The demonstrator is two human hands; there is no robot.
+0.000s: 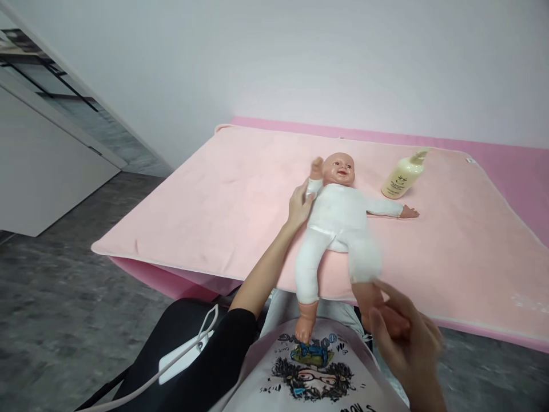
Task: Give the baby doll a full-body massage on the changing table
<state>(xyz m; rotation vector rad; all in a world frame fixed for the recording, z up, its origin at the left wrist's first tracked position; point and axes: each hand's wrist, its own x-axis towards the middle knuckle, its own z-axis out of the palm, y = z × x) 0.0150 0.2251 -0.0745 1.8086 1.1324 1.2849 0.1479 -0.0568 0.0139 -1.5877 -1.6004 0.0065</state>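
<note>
A baby doll (341, 212) with a white cloth body lies face up on a pink towel (206, 206), its head away from me and its legs over the front edge. My left hand (300, 204) is closed around the upper arm on the doll's left-hand side in view; that arm points upward. With my right hand (405, 337) I grip the bare foot of the doll's other leg, thumb on the near side. That leg looks lifted and slightly blurred. The other foot hangs free above my lap.
A pale yellow pump bottle (402, 178) stands on the towel beyond the doll's outstretched arm. Behind the table rises a white wall (300, 63). A white device with a cable (184, 357) lies by my left arm, near a black chair (158, 337).
</note>
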